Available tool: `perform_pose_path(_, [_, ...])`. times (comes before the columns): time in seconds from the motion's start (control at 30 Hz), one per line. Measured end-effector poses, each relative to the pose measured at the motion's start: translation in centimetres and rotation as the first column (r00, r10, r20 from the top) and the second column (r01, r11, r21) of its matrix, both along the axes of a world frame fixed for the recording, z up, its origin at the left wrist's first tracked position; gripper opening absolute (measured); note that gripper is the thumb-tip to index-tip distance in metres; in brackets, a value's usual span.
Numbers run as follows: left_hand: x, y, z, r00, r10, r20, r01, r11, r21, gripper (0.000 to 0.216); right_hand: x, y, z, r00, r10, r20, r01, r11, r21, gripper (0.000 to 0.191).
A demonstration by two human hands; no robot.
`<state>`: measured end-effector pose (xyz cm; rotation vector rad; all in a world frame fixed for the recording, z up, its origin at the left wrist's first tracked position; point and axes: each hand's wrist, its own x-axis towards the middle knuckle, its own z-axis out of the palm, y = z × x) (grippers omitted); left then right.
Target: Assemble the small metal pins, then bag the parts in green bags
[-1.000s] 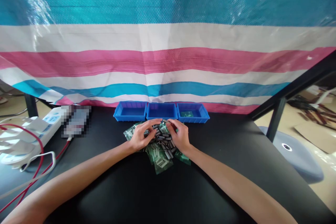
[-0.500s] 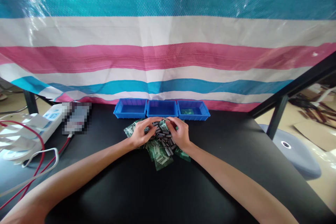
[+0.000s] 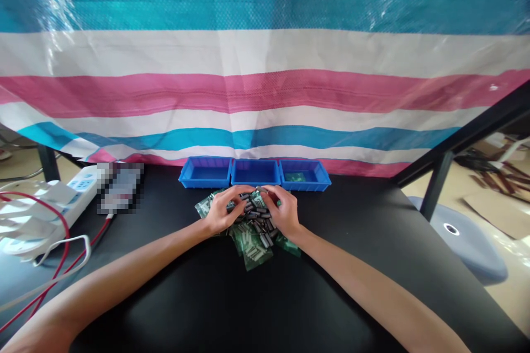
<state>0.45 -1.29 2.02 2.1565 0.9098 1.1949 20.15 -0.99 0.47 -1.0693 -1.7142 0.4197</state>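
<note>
A heap of small dark cylindrical parts (image 3: 260,219) lies on green plastic bags (image 3: 255,248) in the middle of the black table (image 3: 248,309). My left hand (image 3: 221,210) rests on the heap's left side, fingers curled over the parts. My right hand (image 3: 285,210) is on the right side, fingers curled too, fingertips meeting the left hand's at the heap's far edge. What the fingertips pinch is too small to name. Three blue bins (image 3: 254,172) stand in a row just beyond the hands; the right bin (image 3: 304,174) holds a green bag.
A striped tarp (image 3: 265,83) hangs behind the bins. A white power strip (image 3: 78,187), red and white cables (image 3: 62,253) and a blurred-out object (image 3: 120,187) lie at the left. A black frame post (image 3: 434,182) and a grey round object (image 3: 459,237) stand at the right.
Both hands stay on the heap with only slight finger movement; the view has shifted a little.
</note>
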Motion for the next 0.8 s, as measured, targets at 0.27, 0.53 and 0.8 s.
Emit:
perform_pose_path(0.27, [0.0,-0.16,0.2,1.0,0.008,-0.006,-0.008,0.998,-0.057,0.033,0.02,-0.02,0.03,1.0,0.003,-0.022,-0.003,1.0,-0.005,0.02])
perform_pose_path(0.53, [-0.05,-0.07,0.0,1.0,-0.004,0.013,0.004,0.999,-0.053,0.034,0.02,-0.05,0.13,1.0,-0.016,-0.019,0.016,1.0,-0.01,0.021])
perform_pose_path(0.8, [-0.03,-0.06,-0.04,1.0,-0.019,-0.022,0.018,0.999,-0.027,0.034,0.04,-0.01,-0.04,1.0,-0.013,-0.022,0.013,0.999,-0.032,0.021])
